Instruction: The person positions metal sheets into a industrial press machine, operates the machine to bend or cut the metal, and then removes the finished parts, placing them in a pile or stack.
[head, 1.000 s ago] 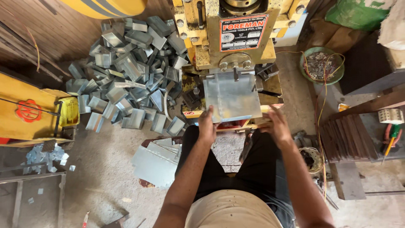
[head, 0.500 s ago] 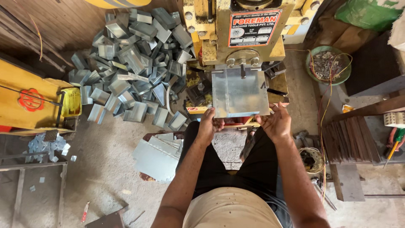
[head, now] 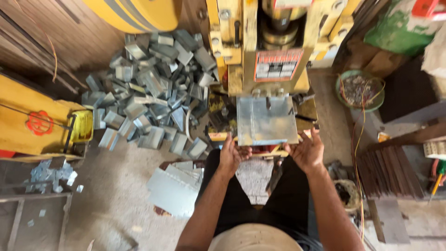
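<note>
We note the metal sheet now sits further into the yellow press than a second ago, left hand gripping its near edge, right hand open and released beside it.

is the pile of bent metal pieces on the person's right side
No, the pile of bent metal pieces lies on the floor to the person's left, beside the yellow press.
</note>
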